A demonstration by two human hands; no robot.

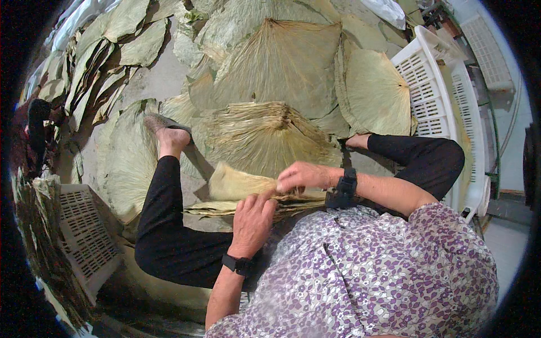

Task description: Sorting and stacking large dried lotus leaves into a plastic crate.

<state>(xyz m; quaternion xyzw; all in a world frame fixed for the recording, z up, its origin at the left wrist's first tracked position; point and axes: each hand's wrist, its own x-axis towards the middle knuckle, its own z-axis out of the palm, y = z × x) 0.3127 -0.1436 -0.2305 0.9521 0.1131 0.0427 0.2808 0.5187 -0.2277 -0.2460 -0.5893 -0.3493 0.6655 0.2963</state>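
Note:
Across my lap lies a thin stack of dried, pale green-yellow leaves (217, 209), probably lotus leaves. One lighter dried leaf (234, 181) stands up from it, its left part raised. My left hand (253, 222) is at the near edge, fingers bent and closed on the leaf. Just beyond it my right hand (307, 177) pinches the same leaf, the fingertips of both hands almost touching. The right fingertips are slightly blurred. Past my hands, between my feet, sits a thick pile of folded dried leaves (248, 135).
Large flat dried leaves (282, 62) cover the floor ahead, with more bundles (98, 73) at the far left. White plastic crates stand at the right (425, 84) and near left (87, 231). Tall stacked leaves (42, 242) lean beside the left crate. My bent legs frame the work.

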